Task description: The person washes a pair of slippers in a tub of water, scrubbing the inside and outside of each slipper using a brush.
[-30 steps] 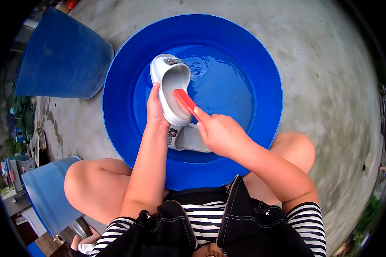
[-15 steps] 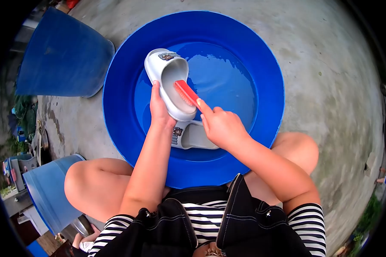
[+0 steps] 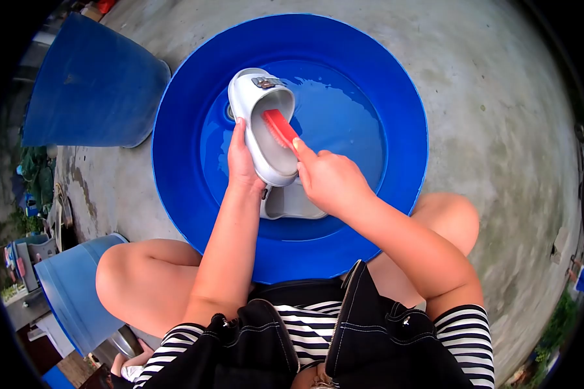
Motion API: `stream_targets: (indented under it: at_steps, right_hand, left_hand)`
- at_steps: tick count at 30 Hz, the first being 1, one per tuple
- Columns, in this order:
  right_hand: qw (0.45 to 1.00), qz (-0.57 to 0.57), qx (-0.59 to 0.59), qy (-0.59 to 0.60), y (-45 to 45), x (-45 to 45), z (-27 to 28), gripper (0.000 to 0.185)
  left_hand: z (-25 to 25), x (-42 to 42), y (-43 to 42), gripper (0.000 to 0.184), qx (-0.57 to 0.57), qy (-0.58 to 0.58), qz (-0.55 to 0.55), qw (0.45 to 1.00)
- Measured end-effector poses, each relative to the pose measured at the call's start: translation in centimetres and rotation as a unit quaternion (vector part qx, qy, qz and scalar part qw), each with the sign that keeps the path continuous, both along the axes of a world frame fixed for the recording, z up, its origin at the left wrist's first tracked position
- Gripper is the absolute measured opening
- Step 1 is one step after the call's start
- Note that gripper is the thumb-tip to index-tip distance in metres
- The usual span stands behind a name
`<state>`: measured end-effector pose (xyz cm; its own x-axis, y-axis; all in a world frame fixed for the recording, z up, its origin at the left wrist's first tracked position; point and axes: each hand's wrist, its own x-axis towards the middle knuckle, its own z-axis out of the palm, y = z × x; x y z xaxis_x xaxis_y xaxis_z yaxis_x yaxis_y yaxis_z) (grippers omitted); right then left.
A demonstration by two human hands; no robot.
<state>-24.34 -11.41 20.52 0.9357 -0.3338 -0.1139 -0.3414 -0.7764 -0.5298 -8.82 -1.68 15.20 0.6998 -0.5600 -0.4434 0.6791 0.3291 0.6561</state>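
Observation:
My left hand (image 3: 243,162) is closed around the heel end of a light grey slipper (image 3: 245,91), holding it tilted above the water, its inside facing me. A dark ornament sits on the slipper's strap. In my right hand (image 3: 332,178) is a red scrubbing brush (image 3: 280,124), gripped by its handle, with its bristles against the slipper's insole. A second grey slipper (image 3: 293,202) lies in the blue basin (image 3: 402,129), below my hands and partly hidden by them. Shallow water (image 3: 344,117) covers the basin's bottom.
A large blue tub (image 3: 97,84) stands left of the basin on the concrete floor (image 3: 493,110). Closer to my left knee is a lighter blue bucket (image 3: 78,285). My bent knees flank the basin. At lower left, part of another person's limb (image 3: 120,363) shows.
The held slipper has shifted slightly right and up. The brush has moved up along the insole, toward the strap, with my right hand. Both grips are kept.

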Motion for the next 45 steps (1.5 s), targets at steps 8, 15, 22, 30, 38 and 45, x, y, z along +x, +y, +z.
stream_targets:
  at_steps: [8, 15, 22, 30, 38, 45]
  right_hand:
    - [0.999, -0.048, 0.003, 0.008, -1.0, 0.1, -1.7, 0.044]
    - [0.991, 0.047, 0.119, 0.039, 2.6, -2.0, 1.2, 0.047]
    - [0.998, -0.038, 0.022, 0.044, -0.6, 0.5, -2.1, 0.045]
    - [0.980, 0.036, 0.182, 0.076, 0.1, -1.5, 0.9, 0.045]
    - [0.947, -0.232, -0.026, 0.219, -9.7, -2.1, -7.9, 0.053]
    - [0.883, -0.075, 0.438, 0.151, -2.4, 0.8, -2.1, 0.045]
  left_hand:
    - [0.5, -1.1, -0.6, 0.051, 0.012, 0.029, 0.015, 0.999]
    - [-1.9, 2.9, 3.0, 0.057, -0.025, 0.014, -0.018, 0.999]
    - [-1.9, -1.8, 0.3, 0.054, -0.013, 0.070, -0.042, 0.997]
    - [-3.5, 4.5, 4.5, 0.057, -0.008, -0.005, 0.011, 1.000]
    - [-4.9, 4.8, 5.5, 0.055, 0.043, -0.032, 0.027, 0.998]
    - [-6.8, 3.6, 5.2, 0.057, 0.047, -0.028, 0.066, 0.996]
